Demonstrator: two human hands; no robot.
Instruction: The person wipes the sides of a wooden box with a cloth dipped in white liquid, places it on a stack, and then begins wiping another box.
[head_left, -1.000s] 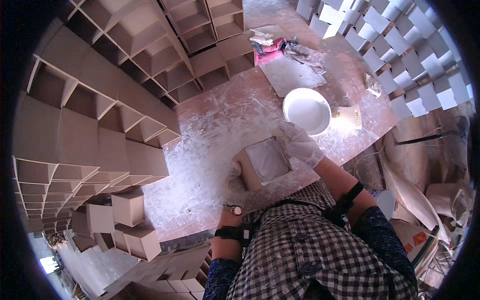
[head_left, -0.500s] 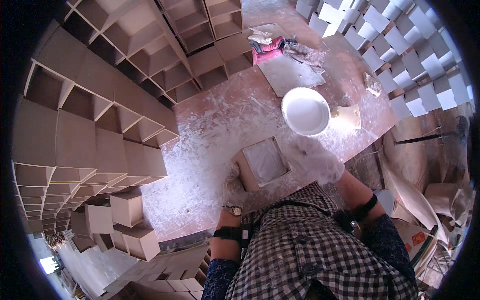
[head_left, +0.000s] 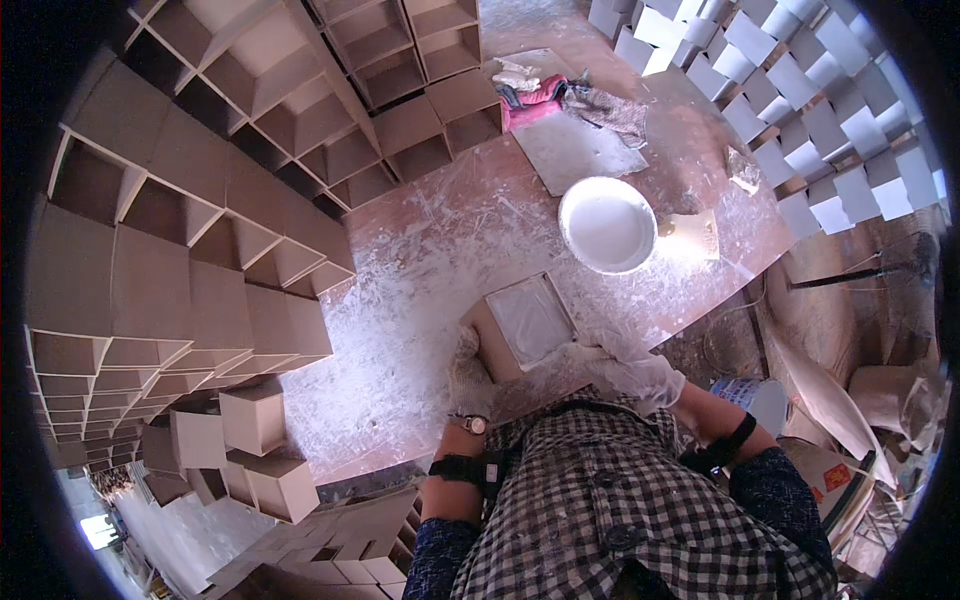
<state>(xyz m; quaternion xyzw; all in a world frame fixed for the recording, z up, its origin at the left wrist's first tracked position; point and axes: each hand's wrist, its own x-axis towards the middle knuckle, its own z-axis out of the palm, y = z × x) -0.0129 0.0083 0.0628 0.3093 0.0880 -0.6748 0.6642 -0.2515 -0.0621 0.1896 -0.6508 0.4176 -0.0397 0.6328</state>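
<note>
The left hand (head_left: pixel 466 366) grips the left side of the box (head_left: pixel 530 320), the right hand (head_left: pixel 622 366) sits by its near right corner, grip unclear, and a loosened hold could let it skid on the white-smeared tabletop (head_left: pixel 400 270), with no readable writing on box or basin (head_left: pixel 608 226).

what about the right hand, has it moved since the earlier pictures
Yes: the right hand has moved away from the white basin, whose near rim it was beside at first, toward the person's checked garment.
</note>
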